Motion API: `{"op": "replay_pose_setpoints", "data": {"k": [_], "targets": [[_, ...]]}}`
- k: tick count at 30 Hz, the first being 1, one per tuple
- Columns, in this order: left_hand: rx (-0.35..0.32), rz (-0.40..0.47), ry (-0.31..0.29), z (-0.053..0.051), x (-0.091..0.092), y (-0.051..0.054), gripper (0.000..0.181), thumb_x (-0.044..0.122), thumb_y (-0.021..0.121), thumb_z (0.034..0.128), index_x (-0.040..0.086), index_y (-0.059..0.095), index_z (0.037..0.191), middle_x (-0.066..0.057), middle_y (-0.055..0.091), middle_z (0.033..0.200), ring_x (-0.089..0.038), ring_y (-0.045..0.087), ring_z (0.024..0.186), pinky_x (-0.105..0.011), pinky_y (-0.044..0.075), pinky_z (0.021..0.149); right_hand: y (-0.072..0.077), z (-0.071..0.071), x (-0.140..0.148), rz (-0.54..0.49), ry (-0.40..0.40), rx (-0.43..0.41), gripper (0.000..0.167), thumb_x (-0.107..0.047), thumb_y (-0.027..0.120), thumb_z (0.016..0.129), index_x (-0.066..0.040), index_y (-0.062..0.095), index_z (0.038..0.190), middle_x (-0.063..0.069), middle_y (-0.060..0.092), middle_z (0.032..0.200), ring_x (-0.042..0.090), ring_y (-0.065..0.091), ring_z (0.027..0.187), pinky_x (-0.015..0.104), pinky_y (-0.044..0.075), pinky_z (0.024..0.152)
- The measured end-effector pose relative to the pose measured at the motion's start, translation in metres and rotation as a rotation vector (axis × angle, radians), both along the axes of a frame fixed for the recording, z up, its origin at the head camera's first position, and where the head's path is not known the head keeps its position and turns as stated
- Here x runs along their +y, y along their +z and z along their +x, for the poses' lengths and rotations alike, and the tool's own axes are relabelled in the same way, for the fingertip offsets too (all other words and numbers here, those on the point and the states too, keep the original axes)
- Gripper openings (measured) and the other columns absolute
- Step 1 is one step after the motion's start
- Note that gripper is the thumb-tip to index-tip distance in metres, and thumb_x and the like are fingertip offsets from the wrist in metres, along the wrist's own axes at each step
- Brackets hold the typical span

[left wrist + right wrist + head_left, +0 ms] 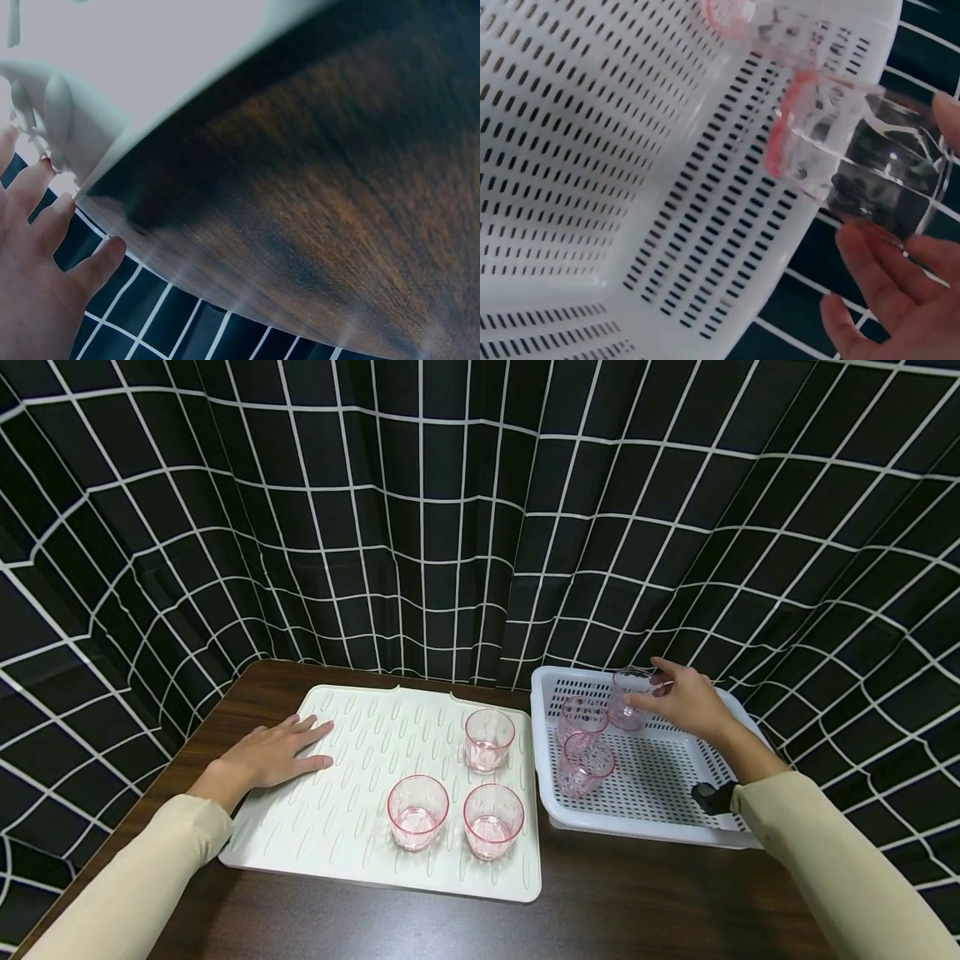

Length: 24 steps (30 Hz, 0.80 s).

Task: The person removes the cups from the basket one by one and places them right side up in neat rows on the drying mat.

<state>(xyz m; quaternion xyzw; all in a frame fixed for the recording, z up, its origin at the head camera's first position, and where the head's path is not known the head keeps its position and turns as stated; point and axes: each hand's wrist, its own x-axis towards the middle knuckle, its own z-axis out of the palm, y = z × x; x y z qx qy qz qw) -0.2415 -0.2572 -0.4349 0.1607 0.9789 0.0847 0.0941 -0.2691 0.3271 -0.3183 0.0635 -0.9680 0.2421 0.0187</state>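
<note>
Overall, a black curtain [450, 527] with white grid lines runs from nine o'clock through twelve to three, around a dark wooden table [600, 893]. On it lies a cream tray [315, 827], and just beside that, at its three o'clock, a white slotted basket [652, 777]. The left hand [277, 756] rests flat at the tray's ten o'clock edge, fingers straight and spread wide. The right hand [686, 697], partly closed, is over the basket's one o'clock side, pinching a pink-rimmed glass [624, 708] between thumb and fingers near eleven o'clock; whether that glass touches the basket, I cannot tell. Close by sit a second glass [582, 718] at ten o'clock and a third glass [586, 766] at nine. On the tray, three upright glasses [488, 743] stand at two, four and five o'clock.
</note>
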Motion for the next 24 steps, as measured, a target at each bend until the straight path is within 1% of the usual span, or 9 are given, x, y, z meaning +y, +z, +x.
{"op": "replay_pose_setpoints", "data": {"k": [6, 8, 10, 13, 17, 20, 24], "targets": [[0.001, -0.003, -0.003, 0.0, 0.0, -0.001, 0.081, 0.068, 0.043, 0.0959, 0.014, 0.035, 0.155, -0.025, 0.03, 0.158, -0.05, 0.021, 0.145, -0.075, 0.019, 0.107, 0.007, 0.002, -0.014, -0.051, -0.075, 0.139, 0.094, -0.047, 0.073, 0.088, 0.006, 0.028, 0.153, 0.03, 0.056, 0.125, 0.041, 0.054, 0.109, 0.057, 0.049, 0.091], [0.004, -0.003, -0.004, -0.001, 0.0, -0.001, 0.08, 0.068, 0.043, 0.0961, 0.014, 0.036, 0.155, -0.025, 0.03, 0.157, -0.05, 0.021, 0.145, -0.075, 0.02, 0.107, 0.009, 0.001, -0.019, -0.069, -0.086, 0.174, 0.095, -0.05, 0.072, 0.088, 0.004, 0.029, 0.153, 0.029, 0.057, 0.124, 0.04, 0.055, 0.109, 0.056, 0.049, 0.091], [0.004, -0.001, -0.002, -0.001, 0.0, -0.001, 0.079, 0.067, 0.044, 0.0963, 0.013, 0.036, 0.155, -0.025, 0.03, 0.157, -0.05, 0.021, 0.145, -0.075, 0.019, 0.107, 0.013, 0.001, -0.026, -0.081, -0.082, 0.202, 0.093, -0.049, 0.073, 0.088, 0.002, 0.031, 0.153, 0.028, 0.058, 0.124, 0.04, 0.055, 0.11, 0.055, 0.049, 0.09], [0.006, 0.001, -0.001, -0.001, 0.0, -0.002, 0.079, 0.066, 0.044, 0.0963, 0.013, 0.036, 0.155, -0.026, 0.03, 0.157, -0.051, 0.021, 0.145, -0.075, 0.019, 0.107, 0.018, 0.001, -0.037, -0.1, -0.054, 0.226, 0.091, -0.047, 0.073, 0.088, 0.001, 0.032, 0.153, 0.027, 0.059, 0.126, 0.04, 0.056, 0.113, 0.055, 0.048, 0.09], [0.002, 0.004, 0.003, 0.0, 0.0, -0.001, 0.079, 0.065, 0.045, 0.0964, 0.013, 0.036, 0.155, -0.025, 0.03, 0.157, -0.051, 0.021, 0.145, -0.075, 0.019, 0.107, 0.024, -0.001, -0.055, -0.117, -0.017, 0.224, 0.088, -0.045, 0.074, 0.088, 0.0, 0.033, 0.153, 0.026, 0.059, 0.126, 0.038, 0.056, 0.114, 0.054, 0.048, 0.092], [0.004, 0.003, 0.003, 0.0, 0.001, 0.001, 0.079, 0.066, 0.044, 0.0963, 0.013, 0.037, 0.154, -0.026, 0.03, 0.157, -0.051, 0.021, 0.144, -0.075, 0.02, 0.107, 0.026, -0.004, -0.07, -0.132, 0.015, 0.223, 0.086, -0.041, 0.076, 0.088, -0.001, 0.036, 0.152, 0.023, 0.06, 0.125, 0.035, 0.058, 0.113, 0.051, 0.049, 0.091], [0.007, -0.001, 0.002, -0.001, 0.001, 0.001, 0.08, 0.067, 0.044, 0.0958, 0.013, 0.037, 0.154, -0.026, 0.031, 0.157, -0.051, 0.022, 0.144, -0.075, 0.02, 0.107, 0.028, -0.005, -0.093, -0.145, 0.088, 0.221, 0.082, -0.037, 0.078, 0.087, -0.002, 0.039, 0.15, 0.021, 0.06, 0.127, 0.035, 0.058, 0.113, 0.051, 0.05, 0.092]]}}
